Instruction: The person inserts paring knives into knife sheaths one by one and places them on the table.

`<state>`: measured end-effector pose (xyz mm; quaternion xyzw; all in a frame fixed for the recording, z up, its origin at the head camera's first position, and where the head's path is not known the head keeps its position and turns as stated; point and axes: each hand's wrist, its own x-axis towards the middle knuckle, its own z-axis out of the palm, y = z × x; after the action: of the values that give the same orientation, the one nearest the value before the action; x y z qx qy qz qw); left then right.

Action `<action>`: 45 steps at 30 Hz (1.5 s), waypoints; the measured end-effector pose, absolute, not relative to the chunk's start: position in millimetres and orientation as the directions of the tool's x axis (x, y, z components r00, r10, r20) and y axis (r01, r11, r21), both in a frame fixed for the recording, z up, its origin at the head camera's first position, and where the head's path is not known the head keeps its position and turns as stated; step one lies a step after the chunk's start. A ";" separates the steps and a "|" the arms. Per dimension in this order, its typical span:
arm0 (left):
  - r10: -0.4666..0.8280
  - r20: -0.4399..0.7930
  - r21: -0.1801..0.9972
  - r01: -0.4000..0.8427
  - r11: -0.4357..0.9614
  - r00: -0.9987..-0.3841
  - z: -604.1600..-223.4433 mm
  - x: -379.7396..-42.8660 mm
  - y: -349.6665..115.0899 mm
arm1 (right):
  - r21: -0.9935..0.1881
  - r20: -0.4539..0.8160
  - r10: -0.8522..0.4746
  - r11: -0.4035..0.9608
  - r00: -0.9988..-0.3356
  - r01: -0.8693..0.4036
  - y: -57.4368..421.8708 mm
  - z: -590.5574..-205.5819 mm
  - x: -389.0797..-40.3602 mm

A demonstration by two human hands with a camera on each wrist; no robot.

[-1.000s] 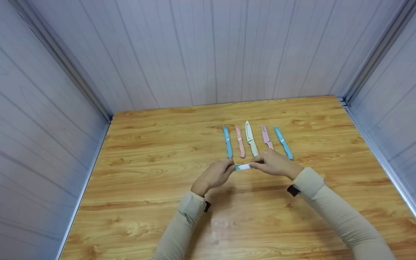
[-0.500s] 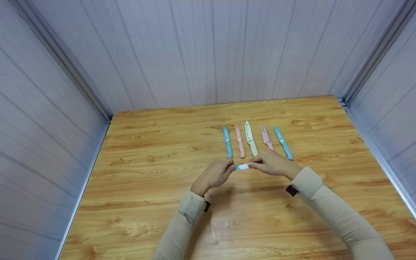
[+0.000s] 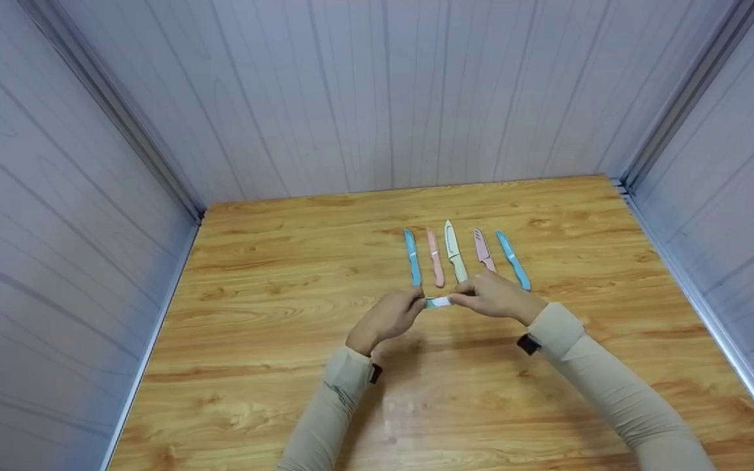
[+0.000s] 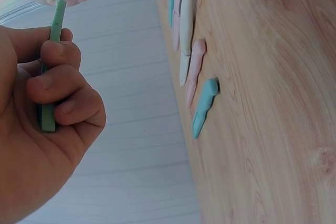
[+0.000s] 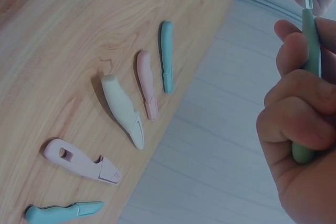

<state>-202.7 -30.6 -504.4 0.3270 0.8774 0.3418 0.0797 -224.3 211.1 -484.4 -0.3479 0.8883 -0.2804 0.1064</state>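
Observation:
Both hands hold one green knife in front of the row of knives. My left hand [image 3: 385, 319] curls around its green sheath [image 4: 57, 23], whose squared end shows below the fingers in the left wrist view. The green handle [image 5: 312, 38] lies in the grip of my right hand [image 3: 500, 297], its rounded end showing under the little finger. A short stretch of white blade [image 3: 443, 301] is bare between the two hands. The tip is hidden inside the sheath.
Beyond the hands, sheathed knives lie side by side on the wooden table [image 3: 272, 261]: a blue one [image 3: 412, 258], a pink one [image 3: 436, 260], a cream one [image 3: 455, 256], a wider pink one [image 3: 482, 247] and another blue one [image 3: 512, 258]. Pale panel walls [image 3: 351, 98] enclose the table.

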 end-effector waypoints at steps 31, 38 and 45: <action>0.613 0.083 0.619 0.522 0.586 -0.786 -501.2 -200.9 -25.9 | -0.570 0.005 -0.673 0.605 -0.739 -0.556 203.8 -485.2 -223.1; 0.603 0.057 0.622 0.501 0.602 -0.796 -500.2 -199.8 -24.6 | -0.570 0.022 -0.676 0.597 -0.736 -0.565 202.6 -482.1 -222.6; 0.619 0.083 0.604 0.533 0.592 -0.781 -500.1 -200.3 -22.5 | -0.568 0.013 -0.668 0.608 -0.744 -0.555 202.6 -483.1 -221.6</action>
<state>-200.3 -22.5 -500.1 0.3238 0.8896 0.3148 0.0679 -221.6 202.6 -483.1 -0.3431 0.8910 -0.2799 0.1006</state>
